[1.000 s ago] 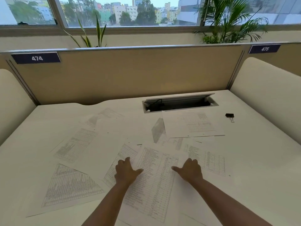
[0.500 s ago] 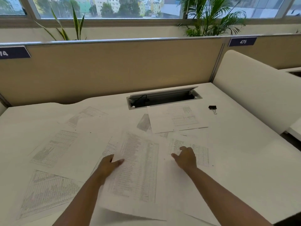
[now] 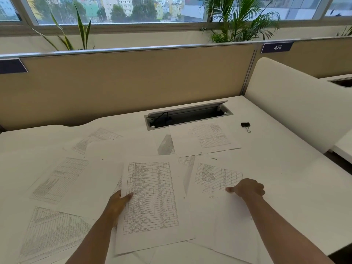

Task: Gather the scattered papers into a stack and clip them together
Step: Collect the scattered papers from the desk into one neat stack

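Observation:
Several printed sheets lie scattered over the white desk. My left hand grips the left edge of a sheet with a long table, lifted slightly off the desk, thumb on top. My right hand rests with curled fingers on a sheet with a short table to the right, thumb pressing the paper. Another sheet lies further back by the cable slot. More sheets spread over the left half. A black binder clip sits alone at the back right.
An open cable slot with a black cord is set into the desk at the back. A beige partition closes the far side and a white side panel the right. Plants stand behind the partition.
My left hand has taken hold of the long-table sheet and raised its edge. My right hand has slid right onto the short-table sheet. The view has turned rightward.

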Action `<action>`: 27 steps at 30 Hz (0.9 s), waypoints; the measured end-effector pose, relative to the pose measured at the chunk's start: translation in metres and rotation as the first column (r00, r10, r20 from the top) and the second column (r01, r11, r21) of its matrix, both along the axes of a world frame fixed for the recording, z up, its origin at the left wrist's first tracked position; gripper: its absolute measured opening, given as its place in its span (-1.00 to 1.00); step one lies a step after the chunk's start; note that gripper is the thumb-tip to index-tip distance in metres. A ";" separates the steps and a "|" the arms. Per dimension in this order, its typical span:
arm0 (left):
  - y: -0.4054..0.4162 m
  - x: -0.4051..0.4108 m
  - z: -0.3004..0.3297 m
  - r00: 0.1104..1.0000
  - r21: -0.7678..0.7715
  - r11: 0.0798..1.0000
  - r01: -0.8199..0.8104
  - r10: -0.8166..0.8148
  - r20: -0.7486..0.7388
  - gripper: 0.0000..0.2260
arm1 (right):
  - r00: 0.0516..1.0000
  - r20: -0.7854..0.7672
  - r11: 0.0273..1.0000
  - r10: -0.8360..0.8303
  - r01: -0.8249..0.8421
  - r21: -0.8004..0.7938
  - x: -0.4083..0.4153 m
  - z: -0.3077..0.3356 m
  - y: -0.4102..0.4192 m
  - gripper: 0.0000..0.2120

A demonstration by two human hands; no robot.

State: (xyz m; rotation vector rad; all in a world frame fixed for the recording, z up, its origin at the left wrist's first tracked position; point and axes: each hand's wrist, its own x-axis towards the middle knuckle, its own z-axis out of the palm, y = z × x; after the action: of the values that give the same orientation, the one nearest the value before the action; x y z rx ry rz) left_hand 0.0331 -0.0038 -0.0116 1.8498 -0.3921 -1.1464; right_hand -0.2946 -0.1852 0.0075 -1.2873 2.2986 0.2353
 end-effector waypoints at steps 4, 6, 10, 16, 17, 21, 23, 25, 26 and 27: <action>-0.001 0.001 -0.001 1.000 0.010 1.000 -0.005 0.005 0.003 -0.78 | 0.975 0.218 0.997 0.039 -0.023 -0.076 0.003 0.003 0.005 -0.34; 0.000 0.001 -0.002 1.000 0.013 1.000 -0.005 0.005 0.004 -0.78 | 0.971 0.233 0.998 0.043 -0.031 -0.057 0.009 0.014 0.005 -0.40; 0.001 0.002 -0.003 1.000 0.007 1.000 -0.007 0.008 -0.017 -0.76 | 0.961 0.051 0.958 0.272 -0.276 0.080 0.032 0.059 -0.010 -0.88; 0.002 0.002 -0.005 1.000 0.002 1.000 -0.021 0.021 -0.015 -0.75 | 0.900 -0.008 0.828 0.436 -0.404 -0.389 0.089 0.139 -0.009 -0.73; 0.001 0.002 -0.006 1.000 0.000 1.000 -0.021 0.021 -0.010 -0.75 | 0.874 -0.061 0.760 0.482 -0.451 -0.468 0.101 0.151 -0.002 -0.75; 0.001 0.002 -0.008 1.000 -0.010 1.000 -0.016 0.016 -0.007 -0.76 | 0.676 -0.231 0.482 0.700 -0.686 -0.545 0.163 0.177 0.033 -0.72; 0.002 0.003 -0.007 0.999 -0.024 0.999 -0.028 0.027 -0.023 -0.76 | 0.564 -0.216 0.389 0.797 -0.754 -0.529 0.193 0.164 0.056 -0.69; 0.002 0.003 -0.005 0.996 -0.031 0.998 -0.047 0.045 -0.081 -0.70 | 0.485 -0.144 0.360 0.863 -0.789 -0.498 0.217 0.141 0.075 -0.67; 0.003 0.004 -0.004 0.992 -0.023 0.998 -0.060 0.057 -0.115 -0.64 | 0.455 -0.090 0.363 0.886 -0.801 -0.476 0.226 0.127 0.083 -0.66; 0.004 0.005 -0.004 0.989 -0.015 0.998 -0.067 0.064 -0.135 -0.57 | 0.427 -0.042 0.365 0.903 -0.816 -0.448 0.234 0.112 0.089 -0.62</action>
State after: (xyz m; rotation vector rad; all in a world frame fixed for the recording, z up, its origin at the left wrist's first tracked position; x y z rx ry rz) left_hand 0.0381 0.0000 -0.0156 1.7445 -0.2631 -1.2096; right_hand -0.0606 -0.0964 0.1197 -2.5535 1.2496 -0.0680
